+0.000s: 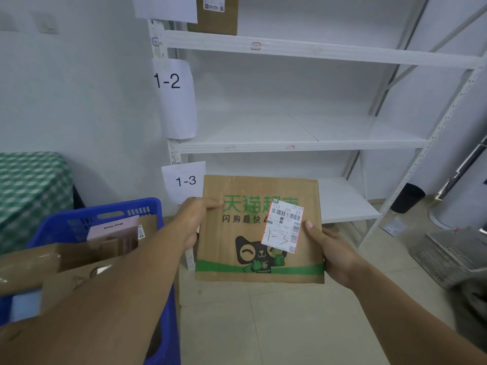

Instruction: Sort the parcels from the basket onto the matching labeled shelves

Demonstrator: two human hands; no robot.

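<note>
**Item in hand: flat carton marked 1-3, held before the lowest shelf**

**Parcel.** The cardboard parcel (259,230) is flat and nearly square, of brown corrugated board. It has green printed lettering, a cartoon cat and a green band along the near edge. You hold it face up, clear of the floor.

**Label.** A white shipping label (283,227) with barcodes sits on the top face. It is stuck on at a slant, and "1-3" is handwritten on it.

**Grip.** Your left hand (193,219) clasps the left edge and your right hand (332,248) the right edge. Each thumb lies on top, with the fingers wrapped out of sight beneath.

**Destination.** The paper sign reading 1-3 (185,180) hangs just left of the parcel's far corner. The lowest shelf board (345,201), smooth white metal, lies directly beyond the far edge and runs off to the right.

**Bearing for the move.** The shelf is straight ahead of both hands. The broad side faces it, so my judgement is that you push forward and slightly right. Neither hand is clearly nearer.

**Other stock.**
- A blue plastic basket (105,214) at near left holds more cartons.
- The sign reading 1-2 (168,81) hangs above.
- A brown box (216,19) stands on the top shelf.
</note>
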